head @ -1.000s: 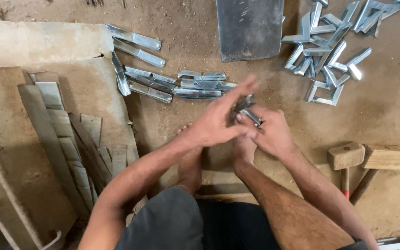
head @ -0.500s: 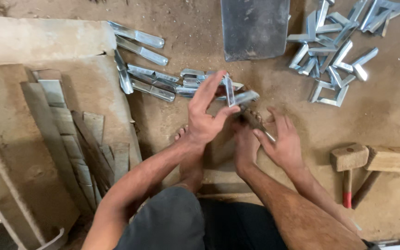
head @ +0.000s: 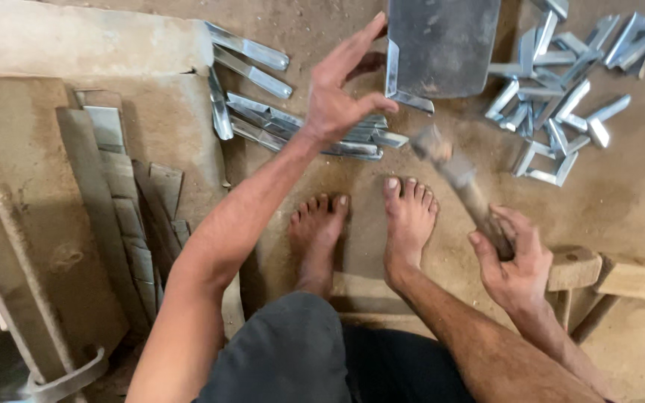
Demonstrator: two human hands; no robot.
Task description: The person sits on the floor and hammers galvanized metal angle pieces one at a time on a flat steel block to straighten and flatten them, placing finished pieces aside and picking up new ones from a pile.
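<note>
My left hand (head: 341,89) is raised with its fingers spread apart. A bent shiny metal strip (head: 404,88) sits right at its thumb tip, in front of a dark metal plate (head: 446,45); whether the thumb still touches it is unclear. My right hand (head: 515,263) is shut around the wooden handle of a hammer (head: 463,183), whose blurred head points up and left over the sandy floor. My bare feet (head: 404,216) rest on the ground between the two hands.
A row of folded metal pieces (head: 278,123) lies left of centre. A loose heap of bent metal pieces (head: 561,104) lies at the top right. Two wooden mallets (head: 580,269) lie at the right. Flat metal strips (head: 117,186) lean on a stone slab (head: 76,37) at the left.
My hands were together over a small metal piece. The left hand has lifted away up toward the dark plate with the bent strip, and the right hand has dropped back right gripping the hammer.
</note>
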